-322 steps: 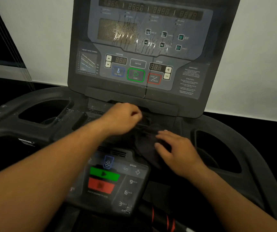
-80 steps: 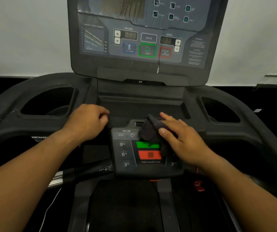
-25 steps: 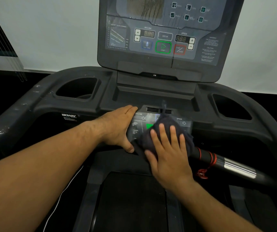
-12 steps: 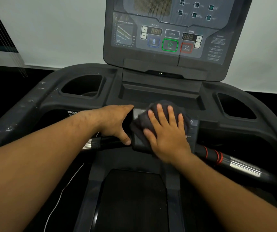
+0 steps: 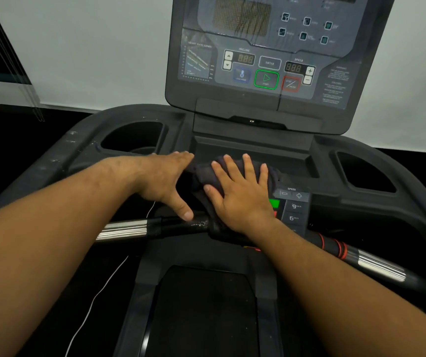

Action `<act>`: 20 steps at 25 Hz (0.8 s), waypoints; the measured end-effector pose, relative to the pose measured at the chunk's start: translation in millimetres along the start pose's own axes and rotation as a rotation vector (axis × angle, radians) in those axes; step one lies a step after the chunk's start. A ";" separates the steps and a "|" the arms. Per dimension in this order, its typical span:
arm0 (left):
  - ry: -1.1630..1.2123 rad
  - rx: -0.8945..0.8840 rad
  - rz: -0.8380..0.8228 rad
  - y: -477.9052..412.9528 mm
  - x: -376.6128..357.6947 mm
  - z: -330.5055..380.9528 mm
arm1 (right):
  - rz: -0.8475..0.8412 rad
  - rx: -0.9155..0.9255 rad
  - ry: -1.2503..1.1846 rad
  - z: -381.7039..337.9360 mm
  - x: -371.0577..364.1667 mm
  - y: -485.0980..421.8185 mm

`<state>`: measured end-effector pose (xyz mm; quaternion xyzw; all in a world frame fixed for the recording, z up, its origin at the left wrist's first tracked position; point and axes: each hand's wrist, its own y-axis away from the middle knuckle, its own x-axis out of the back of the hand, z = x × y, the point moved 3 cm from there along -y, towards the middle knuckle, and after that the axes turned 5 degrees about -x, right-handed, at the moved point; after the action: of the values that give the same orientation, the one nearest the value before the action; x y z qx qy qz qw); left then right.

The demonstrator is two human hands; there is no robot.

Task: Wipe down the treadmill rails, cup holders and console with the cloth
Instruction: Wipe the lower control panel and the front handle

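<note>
Right hand (image 5: 242, 202) presses cloth (image 5: 201, 173) on keypad (image 5: 294, 207) between dark cup holders (image 5: 134, 140).

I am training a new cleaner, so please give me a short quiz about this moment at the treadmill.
1. True or false: the right hand presses the dark cloth with straight fingers.
2. What is the cloth on? A: left cup holder. B: lower control panel. C: upright console.
3. Fill in: the left hand lies on the cloth's ___ side.
Key: 1 true; 2 B; 3 left.
</note>
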<state>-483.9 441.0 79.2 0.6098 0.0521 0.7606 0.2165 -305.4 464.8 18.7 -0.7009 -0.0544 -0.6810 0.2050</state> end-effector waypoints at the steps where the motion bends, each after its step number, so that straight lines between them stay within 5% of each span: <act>1: -0.006 0.013 0.016 6.1 2.5 -4.9 | 0.011 0.000 -0.007 -1.6 -0.7 1.9; 10: -0.023 -0.006 0.064 24.7 -37.4 -19.9 | 0.055 0.140 0.005 -5.0 -12.0 53.4; 15: -0.095 0.021 0.067 20.3 -60.3 -17.3 | 0.045 0.019 -0.094 -8.6 3.2 -15.9; 20: -0.239 0.015 0.121 26.4 -69.6 -15.5 | 0.124 0.031 -0.112 -9.1 -11.6 49.9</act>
<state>-494.3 392.8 21.4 0.6998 -0.0051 0.6937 0.1703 -296.9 418.4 -3.4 -0.7367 -0.0328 -0.6257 0.2542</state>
